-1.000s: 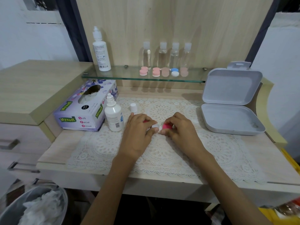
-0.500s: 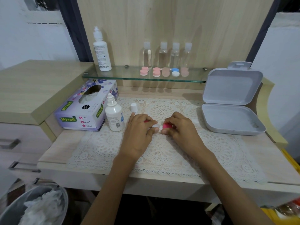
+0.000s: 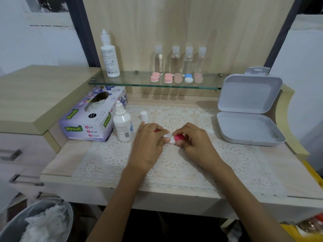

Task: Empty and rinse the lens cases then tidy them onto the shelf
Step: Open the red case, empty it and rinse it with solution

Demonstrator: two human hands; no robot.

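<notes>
Both our hands meet over the lace mat on the counter. Our left hand pinches the white body of a lens case, while our right hand grips its pink cap. Five more cases sit on the glass shelf before four clear bottles.
</notes>
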